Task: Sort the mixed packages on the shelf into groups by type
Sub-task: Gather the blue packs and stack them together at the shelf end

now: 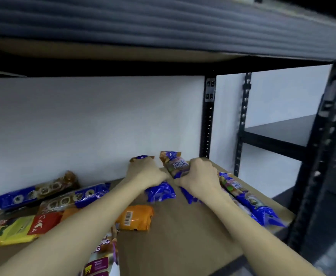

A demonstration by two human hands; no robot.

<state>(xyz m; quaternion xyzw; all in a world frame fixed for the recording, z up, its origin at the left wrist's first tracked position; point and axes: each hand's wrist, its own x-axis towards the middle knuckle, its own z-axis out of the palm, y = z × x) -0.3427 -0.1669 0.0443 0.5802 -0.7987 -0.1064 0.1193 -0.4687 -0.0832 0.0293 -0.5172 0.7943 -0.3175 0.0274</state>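
My left hand (146, 172) grips a blue snack packet (159, 192) near the back wall. Beside it my right hand (200, 177) holds a second blue packet (175, 166), tilted up on end. More long blue packets (250, 202) lie at the shelf's right edge. Two blue biscuit packs (43, 194) rest at the back left. An orange packet (136, 217) lies barcode up in the middle. A yellow and red pack (15, 229) sits at the left front, and a purple-labelled pack (101, 257) lies partly under my left forearm.
The brown shelf board (179, 236) has bare room at front centre. A black upright post (208, 116) stands at the back right corner, another thick post (320, 156) at the front right. The upper shelf (163, 32) hangs close overhead.
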